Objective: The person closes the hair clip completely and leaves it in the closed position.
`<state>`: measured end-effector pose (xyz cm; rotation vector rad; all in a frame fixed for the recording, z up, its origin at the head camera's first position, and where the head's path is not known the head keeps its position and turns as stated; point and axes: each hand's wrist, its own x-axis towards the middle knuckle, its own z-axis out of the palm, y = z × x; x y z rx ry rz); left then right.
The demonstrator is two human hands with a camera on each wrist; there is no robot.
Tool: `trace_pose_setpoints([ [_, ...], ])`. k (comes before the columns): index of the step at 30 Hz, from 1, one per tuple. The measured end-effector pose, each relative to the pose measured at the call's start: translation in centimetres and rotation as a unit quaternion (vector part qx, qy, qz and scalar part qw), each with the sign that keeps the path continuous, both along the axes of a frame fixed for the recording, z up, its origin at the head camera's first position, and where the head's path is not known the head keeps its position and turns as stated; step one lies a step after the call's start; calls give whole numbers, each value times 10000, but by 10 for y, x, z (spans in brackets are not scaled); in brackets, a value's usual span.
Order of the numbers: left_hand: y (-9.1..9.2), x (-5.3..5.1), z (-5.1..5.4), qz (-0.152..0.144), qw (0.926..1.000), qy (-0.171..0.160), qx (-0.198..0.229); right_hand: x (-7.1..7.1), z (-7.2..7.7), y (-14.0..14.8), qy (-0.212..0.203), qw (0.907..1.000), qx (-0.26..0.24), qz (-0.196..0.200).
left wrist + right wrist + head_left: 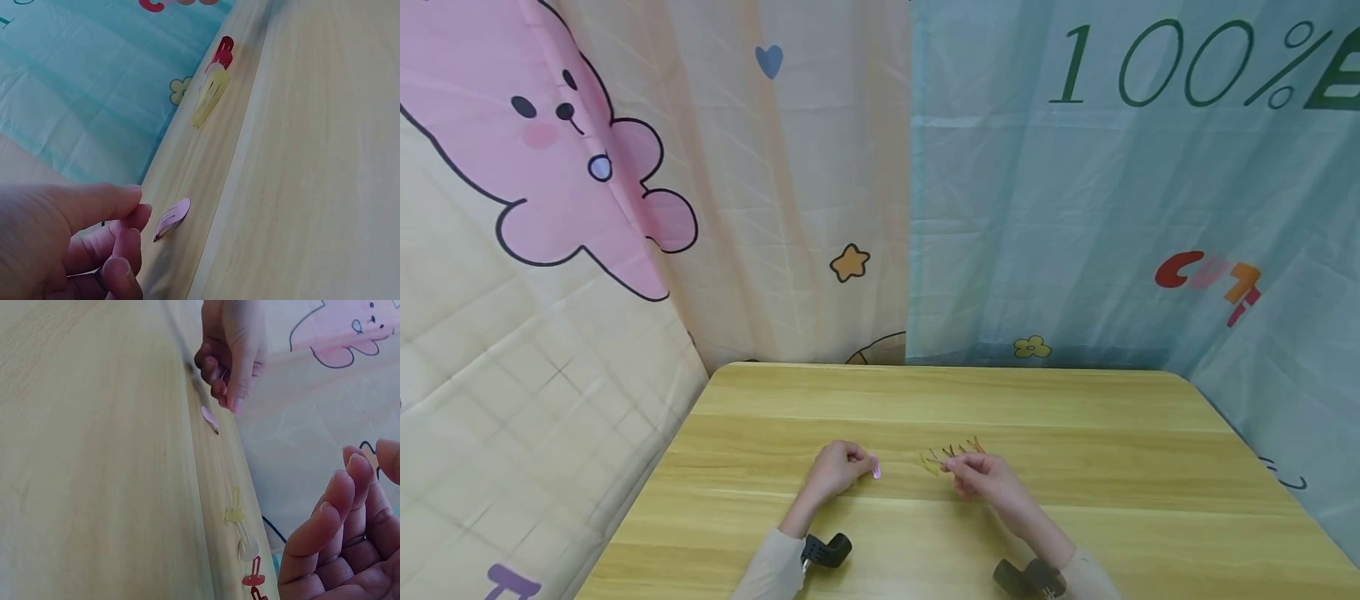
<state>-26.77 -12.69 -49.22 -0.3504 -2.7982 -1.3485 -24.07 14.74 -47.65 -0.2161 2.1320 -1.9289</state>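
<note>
A pink snap hair clip (876, 467) rests on the table, just beyond the fingertips of my left hand (837, 471). In the left wrist view the thumb and forefinger come together at their tips, the other fingers loosely bent, and a gap separates them from the clip. My right hand (988, 482) is beside a row of other snap clips: a yellow clip (212, 97), a whitish clip (249, 550) and red clips (254, 575). The right wrist view shows its fingers relaxed, the thumb (389, 459) apart from them, nothing held. The row's far end is partly hidden there.
The wood-grain table (760, 517) stands against a printed cream curtain (820, 167) and a blue-green curtain (1075, 192). Black wrist cameras (826, 550) are strapped on both forearms, close above the tabletop.
</note>
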Motion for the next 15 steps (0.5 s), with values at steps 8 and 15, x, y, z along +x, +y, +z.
trace_pose_setpoints([
  [8, 4, 0, -1, -49, 9999, -35, 84, -4, -4, 1, 17, 10000, -44, 70],
  [15, 8, -1, -2, -311, 9985, -213, 409, -5, -6, 0, 3, 9999, 131, 11],
])
